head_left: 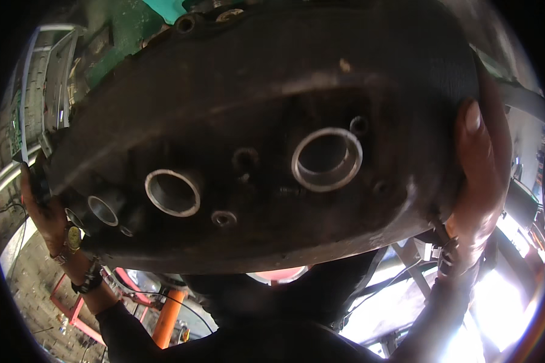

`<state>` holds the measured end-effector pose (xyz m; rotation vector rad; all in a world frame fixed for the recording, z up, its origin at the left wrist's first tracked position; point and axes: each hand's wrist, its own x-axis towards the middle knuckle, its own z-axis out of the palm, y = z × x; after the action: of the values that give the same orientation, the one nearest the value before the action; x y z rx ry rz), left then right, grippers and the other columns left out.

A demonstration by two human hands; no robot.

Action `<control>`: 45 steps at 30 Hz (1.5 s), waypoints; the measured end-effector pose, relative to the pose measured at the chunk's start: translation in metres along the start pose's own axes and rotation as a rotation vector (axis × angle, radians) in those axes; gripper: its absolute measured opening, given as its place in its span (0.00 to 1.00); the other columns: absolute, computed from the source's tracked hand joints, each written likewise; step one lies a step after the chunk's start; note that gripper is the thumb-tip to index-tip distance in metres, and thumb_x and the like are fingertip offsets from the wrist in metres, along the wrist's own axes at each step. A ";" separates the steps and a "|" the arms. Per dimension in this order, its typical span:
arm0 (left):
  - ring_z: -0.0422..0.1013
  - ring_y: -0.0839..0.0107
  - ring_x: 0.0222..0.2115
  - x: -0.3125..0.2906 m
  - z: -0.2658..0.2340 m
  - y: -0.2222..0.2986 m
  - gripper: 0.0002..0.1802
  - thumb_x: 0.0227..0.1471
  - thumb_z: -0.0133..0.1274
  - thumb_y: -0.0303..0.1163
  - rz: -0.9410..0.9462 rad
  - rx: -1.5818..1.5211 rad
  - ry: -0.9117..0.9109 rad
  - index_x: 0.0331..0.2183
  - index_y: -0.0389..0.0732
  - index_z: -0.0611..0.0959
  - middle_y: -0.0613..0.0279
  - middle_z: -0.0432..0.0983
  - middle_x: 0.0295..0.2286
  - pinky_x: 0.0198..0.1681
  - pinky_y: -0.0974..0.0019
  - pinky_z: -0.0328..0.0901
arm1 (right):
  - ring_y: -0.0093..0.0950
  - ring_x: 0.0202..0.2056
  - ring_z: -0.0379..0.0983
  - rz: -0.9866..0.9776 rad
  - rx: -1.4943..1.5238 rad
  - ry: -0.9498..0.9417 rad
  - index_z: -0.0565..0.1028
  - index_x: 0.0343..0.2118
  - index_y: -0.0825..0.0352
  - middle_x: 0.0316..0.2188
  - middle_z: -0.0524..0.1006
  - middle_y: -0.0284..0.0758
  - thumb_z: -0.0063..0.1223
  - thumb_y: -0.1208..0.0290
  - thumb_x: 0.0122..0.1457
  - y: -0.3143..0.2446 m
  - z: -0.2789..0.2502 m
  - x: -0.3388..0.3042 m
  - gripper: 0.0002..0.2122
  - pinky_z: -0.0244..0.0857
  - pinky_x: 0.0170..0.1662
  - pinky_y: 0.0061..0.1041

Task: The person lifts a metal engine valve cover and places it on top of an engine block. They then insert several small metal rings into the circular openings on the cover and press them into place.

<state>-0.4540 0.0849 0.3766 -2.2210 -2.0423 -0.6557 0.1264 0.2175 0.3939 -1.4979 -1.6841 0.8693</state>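
A large, dark, curved housing [272, 224] fills most of the view, raised close in front of me and tilted, its left end lower. Round openings with bright metal rims run along its face; the largest opening [327, 160] lies right of the middle, and smaller bolt holes sit between them. At the left end, my left hand [45, 221] grips the edge, its fingers partly hidden by the housing. My right hand [481, 163] clasps the right end, with the thumb along the outer side and the other fingers out of sight.
A green surface [112, 57] shows behind the housing at upper left. Below lie an orange post [168, 317], a red metal frame [75, 311] and a thin black cable [191, 311]. Paved ground [33, 290] spreads at left; strong glare washes out the lower right.
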 end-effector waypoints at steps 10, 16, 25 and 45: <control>0.57 0.58 0.64 0.009 0.030 -0.015 0.43 0.44 0.36 0.05 0.057 -0.092 0.083 0.64 0.38 0.64 0.53 0.58 0.64 0.68 0.59 0.49 | 0.27 0.43 0.76 0.076 0.359 -0.209 0.71 0.54 0.77 0.44 0.79 0.40 0.57 0.54 0.63 0.004 -0.003 0.016 0.28 0.69 0.49 0.24; 0.56 0.67 0.64 0.024 0.048 0.037 0.38 0.66 0.43 0.56 -0.463 -0.916 0.117 0.64 0.35 0.66 0.58 0.59 0.64 0.68 0.62 0.45 | 0.25 0.41 0.73 0.006 0.244 -0.115 0.73 0.51 0.77 0.42 0.79 0.38 0.60 0.50 0.59 0.000 0.007 0.012 0.30 0.67 0.47 0.25; 0.71 0.67 0.47 -0.061 0.017 0.082 0.41 0.58 0.54 0.62 -0.702 -0.808 0.079 0.53 0.32 0.78 0.55 0.77 0.48 0.51 0.64 0.65 | 0.25 0.39 0.74 -0.036 0.251 -0.069 0.75 0.48 0.76 0.39 0.79 0.37 0.60 0.52 0.60 0.005 0.008 0.012 0.27 0.68 0.45 0.25; 0.72 0.73 0.41 -0.092 0.085 0.149 0.32 0.59 0.58 0.50 -0.537 -0.923 0.604 0.49 0.29 0.78 0.56 0.80 0.40 0.48 0.65 0.67 | 0.24 0.36 0.70 -0.073 0.183 -0.027 0.76 0.43 0.73 0.35 0.77 0.33 0.58 0.48 0.61 0.014 0.005 0.016 0.26 0.65 0.43 0.25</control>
<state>-0.2907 0.0068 0.3044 -1.3037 -2.1749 -2.3442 0.1280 0.2350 0.3801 -1.2993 -1.6210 0.9798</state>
